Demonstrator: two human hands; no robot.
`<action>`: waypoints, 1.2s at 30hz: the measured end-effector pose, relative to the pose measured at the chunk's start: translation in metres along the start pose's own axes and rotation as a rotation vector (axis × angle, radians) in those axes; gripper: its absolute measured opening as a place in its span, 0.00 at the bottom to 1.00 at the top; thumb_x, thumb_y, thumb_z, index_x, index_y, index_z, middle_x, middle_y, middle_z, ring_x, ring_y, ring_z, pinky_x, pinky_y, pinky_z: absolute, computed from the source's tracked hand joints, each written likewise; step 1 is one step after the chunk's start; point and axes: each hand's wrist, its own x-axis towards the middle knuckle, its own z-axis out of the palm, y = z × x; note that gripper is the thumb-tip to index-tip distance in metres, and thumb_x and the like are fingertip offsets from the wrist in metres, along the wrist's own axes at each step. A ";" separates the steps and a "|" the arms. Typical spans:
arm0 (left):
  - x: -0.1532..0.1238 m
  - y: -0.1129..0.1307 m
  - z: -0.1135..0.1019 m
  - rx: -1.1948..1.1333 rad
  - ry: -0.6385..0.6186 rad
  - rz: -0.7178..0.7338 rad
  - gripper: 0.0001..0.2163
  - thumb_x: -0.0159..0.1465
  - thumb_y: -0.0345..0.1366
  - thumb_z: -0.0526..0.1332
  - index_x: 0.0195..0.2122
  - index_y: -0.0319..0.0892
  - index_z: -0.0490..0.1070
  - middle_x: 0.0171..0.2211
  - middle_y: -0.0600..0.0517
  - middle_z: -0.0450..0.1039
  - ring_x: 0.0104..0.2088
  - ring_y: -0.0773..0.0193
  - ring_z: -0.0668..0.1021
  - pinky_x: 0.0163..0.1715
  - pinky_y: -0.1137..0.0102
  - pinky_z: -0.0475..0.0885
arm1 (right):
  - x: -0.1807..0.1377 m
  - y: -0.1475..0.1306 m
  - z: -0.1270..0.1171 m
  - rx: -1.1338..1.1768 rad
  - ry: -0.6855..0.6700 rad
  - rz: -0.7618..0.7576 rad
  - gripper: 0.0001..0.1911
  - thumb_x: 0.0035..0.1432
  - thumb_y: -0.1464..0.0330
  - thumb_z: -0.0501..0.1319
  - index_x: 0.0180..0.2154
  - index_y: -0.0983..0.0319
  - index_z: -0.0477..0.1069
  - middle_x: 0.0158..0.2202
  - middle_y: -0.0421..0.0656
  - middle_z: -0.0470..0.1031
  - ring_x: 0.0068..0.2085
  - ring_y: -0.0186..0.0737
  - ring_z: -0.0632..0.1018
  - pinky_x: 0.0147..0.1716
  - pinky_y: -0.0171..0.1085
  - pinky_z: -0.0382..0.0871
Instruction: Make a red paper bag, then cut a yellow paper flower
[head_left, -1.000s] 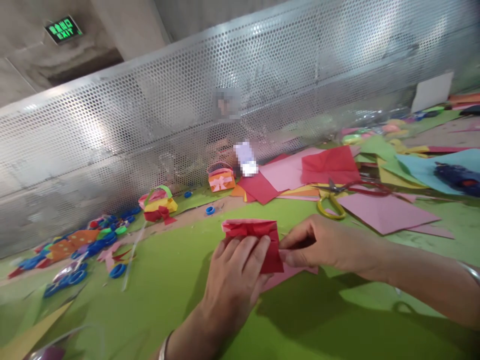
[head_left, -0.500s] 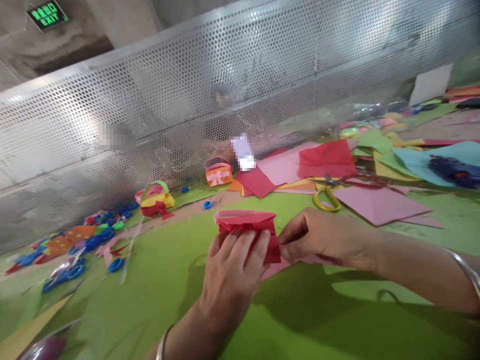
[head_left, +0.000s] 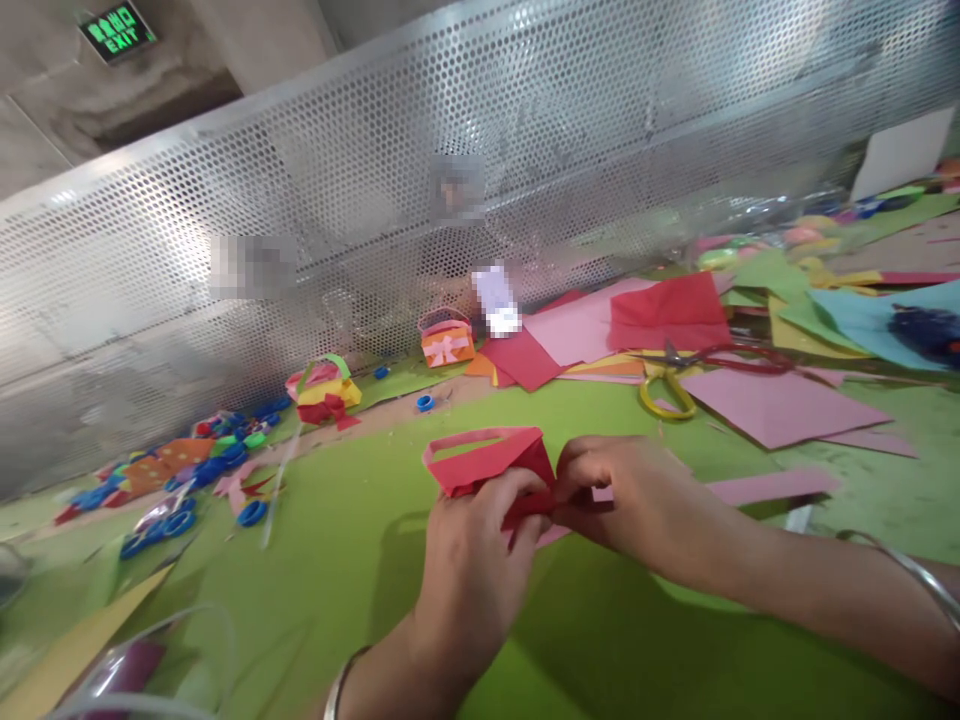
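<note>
A folded red paper basket (head_left: 487,455) with a pink-edged opening at its top is held over the green table (head_left: 322,590). My left hand (head_left: 472,560) grips it from the near side, thumb and fingers closed on its wall. My right hand (head_left: 619,495) pinches the basket's right corner, its fingertips meeting the left ones there. A pink paper strip (head_left: 780,487) runs out to the right from behind my right hand; part of it shows below the basket. Whether the strip is fixed to the basket is hidden by my fingers.
Yellow-handled scissors (head_left: 667,393) lie beyond my right hand, near pink paper sheets (head_left: 780,408). Two small finished paper baskets, one orange (head_left: 448,346) and one yellow (head_left: 330,395), stand near the perforated metal panel (head_left: 360,200). Blue-handled scissors (head_left: 169,525) lie at left.
The red basket has tipped so its top opening shows. My left fingers have shifted to its right side, and my right hand has moved in to its corner. The view has shifted slightly.
</note>
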 end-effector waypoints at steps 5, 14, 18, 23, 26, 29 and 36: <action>0.003 0.003 -0.001 -0.162 -0.037 -0.081 0.12 0.50 0.21 0.64 0.30 0.48 0.74 0.27 0.62 0.78 0.27 0.67 0.78 0.29 0.73 0.72 | -0.004 -0.001 0.003 -0.174 0.050 -0.055 0.08 0.52 0.72 0.63 0.22 0.62 0.73 0.23 0.38 0.71 0.24 0.31 0.71 0.23 0.31 0.58; 0.001 -0.001 0.001 -0.232 0.010 -0.064 0.11 0.48 0.21 0.66 0.26 0.47 0.74 0.23 0.62 0.78 0.23 0.69 0.79 0.24 0.76 0.72 | -0.006 0.001 0.001 -0.463 0.013 -0.072 0.07 0.56 0.68 0.61 0.27 0.62 0.70 0.25 0.41 0.72 0.26 0.37 0.72 0.24 0.34 0.55; -0.001 -0.005 0.003 -0.101 0.032 -0.035 0.09 0.49 0.25 0.67 0.26 0.47 0.75 0.25 0.60 0.79 0.27 0.63 0.79 0.29 0.68 0.73 | -0.006 0.003 0.002 -0.465 0.042 -0.104 0.09 0.54 0.73 0.60 0.23 0.62 0.69 0.23 0.40 0.71 0.24 0.34 0.70 0.22 0.34 0.52; -0.004 -0.010 0.004 -0.002 0.045 0.026 0.08 0.49 0.29 0.69 0.28 0.48 0.76 0.26 0.58 0.79 0.31 0.57 0.79 0.33 0.62 0.72 | -0.008 0.005 0.006 -0.470 0.045 -0.152 0.10 0.55 0.73 0.59 0.22 0.62 0.69 0.24 0.42 0.72 0.25 0.37 0.71 0.22 0.35 0.53; -0.003 -0.013 0.005 -0.014 0.040 0.085 0.06 0.48 0.30 0.69 0.26 0.48 0.76 0.25 0.58 0.78 0.28 0.59 0.79 0.33 0.62 0.72 | -0.008 0.005 0.005 -0.420 -0.021 -0.156 0.10 0.56 0.72 0.60 0.23 0.62 0.71 0.24 0.43 0.73 0.26 0.38 0.72 0.24 0.35 0.57; -0.002 -0.016 0.006 -0.044 0.034 0.131 0.05 0.50 0.30 0.69 0.25 0.48 0.77 0.24 0.58 0.78 0.27 0.60 0.78 0.32 0.64 0.72 | -0.006 0.004 -0.003 -0.267 -0.107 -0.139 0.06 0.55 0.71 0.61 0.27 0.62 0.75 0.27 0.42 0.75 0.28 0.38 0.73 0.25 0.33 0.59; -0.007 -0.017 0.000 -0.073 -0.048 0.179 0.09 0.53 0.29 0.66 0.31 0.53 0.78 0.26 0.58 0.79 0.31 0.61 0.79 0.31 0.68 0.72 | -0.001 0.007 -0.023 -0.324 -0.090 -0.110 0.13 0.55 0.80 0.53 0.27 0.63 0.72 0.25 0.41 0.69 0.27 0.34 0.71 0.25 0.32 0.55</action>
